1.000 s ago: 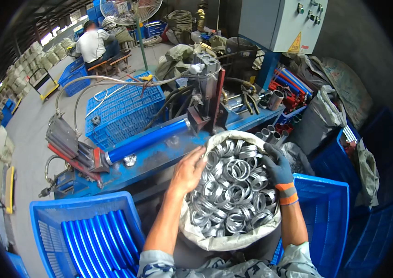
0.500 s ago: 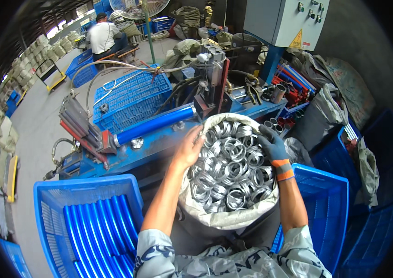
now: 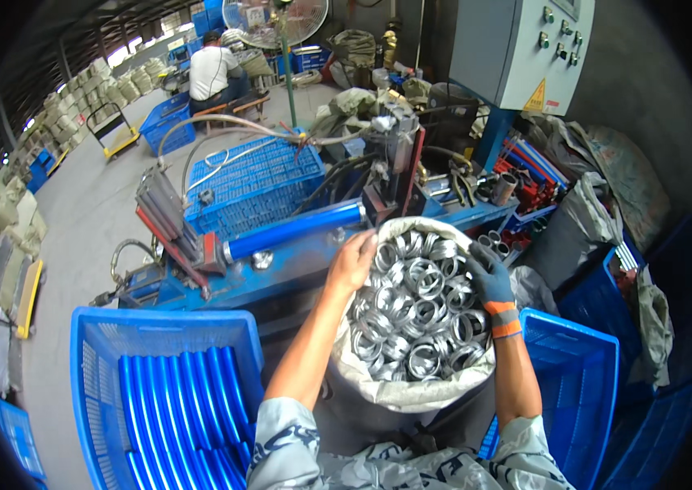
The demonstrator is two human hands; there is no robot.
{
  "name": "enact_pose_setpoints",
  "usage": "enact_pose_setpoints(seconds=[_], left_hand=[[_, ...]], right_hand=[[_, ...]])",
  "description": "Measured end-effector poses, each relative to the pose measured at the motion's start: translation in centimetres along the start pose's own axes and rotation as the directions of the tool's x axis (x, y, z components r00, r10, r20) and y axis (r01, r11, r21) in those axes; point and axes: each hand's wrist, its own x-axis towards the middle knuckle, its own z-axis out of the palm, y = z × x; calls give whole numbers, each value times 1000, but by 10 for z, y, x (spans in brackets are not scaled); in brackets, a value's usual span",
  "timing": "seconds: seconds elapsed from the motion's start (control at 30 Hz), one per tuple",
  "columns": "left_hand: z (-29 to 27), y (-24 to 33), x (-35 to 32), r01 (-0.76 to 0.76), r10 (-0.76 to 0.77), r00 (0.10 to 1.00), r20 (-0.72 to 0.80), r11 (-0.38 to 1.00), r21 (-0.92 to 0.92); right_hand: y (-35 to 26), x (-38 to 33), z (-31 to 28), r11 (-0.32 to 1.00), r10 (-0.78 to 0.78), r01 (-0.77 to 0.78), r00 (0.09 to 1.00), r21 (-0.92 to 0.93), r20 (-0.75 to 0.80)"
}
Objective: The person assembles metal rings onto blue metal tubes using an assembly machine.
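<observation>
A round white woven sack (image 3: 391, 394) stands upright in front of me, its rim folded outward. It is filled with shiny metal rings (image 3: 423, 314). My bare left hand (image 3: 354, 263) is closed on the far left part of the rim, its fingertips partly hidden. Opposite it, my right hand (image 3: 490, 278), in a dark blue-grey glove with an orange cuff, grips the right side of the rim. Just beyond the sack, a blue tube (image 3: 293, 232) lies between the two ends of a blue bench machine (image 3: 268, 273).
A blue crate (image 3: 166, 322) of blue tubes stands at left, another blue crate (image 3: 570, 335) at right. Behind the machine is an upturned blue crate (image 3: 256, 175). A grey control box (image 3: 517, 53) rises at far right. A person (image 3: 215, 69) sits far back near a fan (image 3: 276, 18).
The view has shifted, so the surroundings appear lower and farther right. Both hands stay at the sack's rim, and the rings look much the same.
</observation>
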Motion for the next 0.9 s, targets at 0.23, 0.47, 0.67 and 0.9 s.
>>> enact_pose_setpoints(seconds=[0.23,0.47,0.67,0.9], left_hand=[[-3,11,-1,17,-24,998,50,991,134],[5,23,1,36,-47,996,81,990,133],[-27,-6,-20,25,-22,999,-26,992,125],[-34,37,-67,-268,142,758,-637,958,-106]], right_hand=[[-8,-1,0,999,-1,1,1000,-50,-1],[-47,-12,-4,967,-58,48,998,-249,-33],[-119,-29,53,602,-471,642,766,-475,438],[-92,-39,63,497,-374,683,725,-535,578]])
